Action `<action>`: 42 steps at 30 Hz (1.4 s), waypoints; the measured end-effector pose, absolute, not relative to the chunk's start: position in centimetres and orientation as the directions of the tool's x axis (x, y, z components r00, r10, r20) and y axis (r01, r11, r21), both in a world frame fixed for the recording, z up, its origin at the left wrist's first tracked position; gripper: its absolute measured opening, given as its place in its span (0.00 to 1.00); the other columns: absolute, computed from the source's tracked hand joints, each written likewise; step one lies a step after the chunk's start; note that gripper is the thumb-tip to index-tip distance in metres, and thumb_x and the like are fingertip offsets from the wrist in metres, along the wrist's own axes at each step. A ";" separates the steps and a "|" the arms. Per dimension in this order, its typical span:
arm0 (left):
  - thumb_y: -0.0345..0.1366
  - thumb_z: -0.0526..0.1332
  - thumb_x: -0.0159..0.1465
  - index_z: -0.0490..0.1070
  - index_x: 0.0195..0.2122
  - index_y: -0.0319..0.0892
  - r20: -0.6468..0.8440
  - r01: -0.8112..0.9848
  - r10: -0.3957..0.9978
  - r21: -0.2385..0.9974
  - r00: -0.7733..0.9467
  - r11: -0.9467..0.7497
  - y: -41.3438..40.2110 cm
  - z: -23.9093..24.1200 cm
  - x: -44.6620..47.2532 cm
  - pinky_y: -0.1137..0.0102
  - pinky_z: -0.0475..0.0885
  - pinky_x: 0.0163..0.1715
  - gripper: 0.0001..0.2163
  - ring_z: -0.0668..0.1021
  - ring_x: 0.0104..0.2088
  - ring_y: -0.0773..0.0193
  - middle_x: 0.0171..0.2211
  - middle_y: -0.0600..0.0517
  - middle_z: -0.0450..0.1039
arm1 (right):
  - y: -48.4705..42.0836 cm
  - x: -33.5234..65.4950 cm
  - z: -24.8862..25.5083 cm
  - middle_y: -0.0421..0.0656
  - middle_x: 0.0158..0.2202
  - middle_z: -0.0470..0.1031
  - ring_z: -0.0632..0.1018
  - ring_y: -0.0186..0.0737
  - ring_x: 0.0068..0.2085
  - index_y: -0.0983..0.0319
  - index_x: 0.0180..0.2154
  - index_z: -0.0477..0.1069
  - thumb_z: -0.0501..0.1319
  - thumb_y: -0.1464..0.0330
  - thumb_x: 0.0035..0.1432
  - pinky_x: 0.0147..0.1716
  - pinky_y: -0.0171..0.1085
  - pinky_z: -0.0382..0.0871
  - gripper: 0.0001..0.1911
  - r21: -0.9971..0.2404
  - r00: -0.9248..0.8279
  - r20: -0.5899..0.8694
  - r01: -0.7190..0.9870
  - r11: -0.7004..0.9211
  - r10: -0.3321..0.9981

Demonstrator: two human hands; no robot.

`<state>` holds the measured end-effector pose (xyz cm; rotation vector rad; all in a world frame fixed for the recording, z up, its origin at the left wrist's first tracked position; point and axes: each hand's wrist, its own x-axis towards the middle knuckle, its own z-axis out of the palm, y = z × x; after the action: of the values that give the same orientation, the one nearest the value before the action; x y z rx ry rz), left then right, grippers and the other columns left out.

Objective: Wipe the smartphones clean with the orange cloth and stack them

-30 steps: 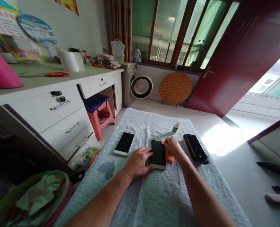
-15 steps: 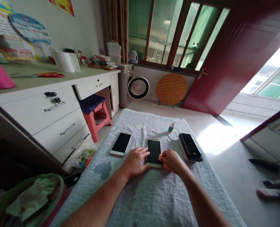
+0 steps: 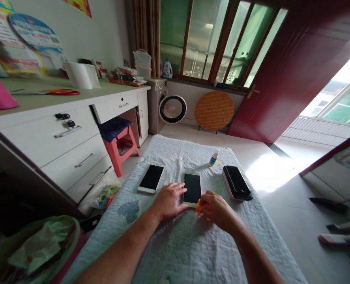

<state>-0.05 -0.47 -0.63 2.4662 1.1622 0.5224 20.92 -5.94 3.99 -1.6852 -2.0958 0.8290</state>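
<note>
Quilted cloth, pale blue and bumpy, covers the long table that fills the lower middle of the frame. At the left stands a white desk with flat drawers and shiny metal handles, and a red plastic stool is tucked under it. In the lower left corner sits a green bag full of crumpled paper. A round wooden board leans on the wall at the upper middle.

On the cloth, right of centre, lies a stack of dark phones, smooth and shiny. Left of centre lies a white phone with a black glass face.

In the middle is a gold-edged phone, flat and rectangular. The left hand rests with fingers spread, pressing flat on the phone's left edge. The right hand is curled, pinching a small orange cloth just at the phone's lower right corner.

A tiny bottle with a blue label stands further up the cloth.
</note>
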 end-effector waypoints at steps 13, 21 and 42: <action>0.32 0.56 0.64 0.73 0.52 0.45 0.187 0.663 0.796 0.463 0.575 -0.588 -0.1 -1.3 0.3 0.61 0.65 0.56 0.16 0.71 0.56 0.58 0.57 0.49 0.69 | -5.8 17.5 1.9 0.40 0.33 0.67 0.68 0.31 0.31 0.62 0.30 0.68 0.54 0.74 0.59 0.29 0.31 0.54 0.07 -0.331 -0.279 0.036 0.903 0.275 0.960; 0.37 0.57 0.65 0.72 0.53 0.45 0.154 0.660 0.795 0.477 0.587 -0.580 -0.2 -0.6 0.1 0.61 0.64 0.57 0.15 0.71 0.56 0.56 0.57 0.47 0.69 | -5.5 15.3 1.5 0.41 0.37 0.68 0.70 0.30 0.32 0.62 0.34 0.69 0.53 0.73 0.62 0.29 0.31 0.54 0.07 -0.321 -0.314 0.052 0.894 0.313 0.948; 0.38 0.63 0.60 0.73 0.51 0.44 0.198 0.646 0.802 0.500 0.563 -0.577 -0.1 -1.2 0.0 0.61 0.64 0.57 0.18 0.71 0.56 0.56 0.57 0.48 0.69 | -6.4 21.2 1.9 0.41 0.33 0.67 0.69 0.32 0.31 0.62 0.29 0.67 0.53 0.78 0.54 0.32 0.30 0.60 0.08 -0.465 -0.178 -0.050 0.875 0.135 0.983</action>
<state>0.02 -0.13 -1.19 2.4285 1.1786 0.5803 21.20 -6.35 1.87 -1.8158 -2.1478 0.5783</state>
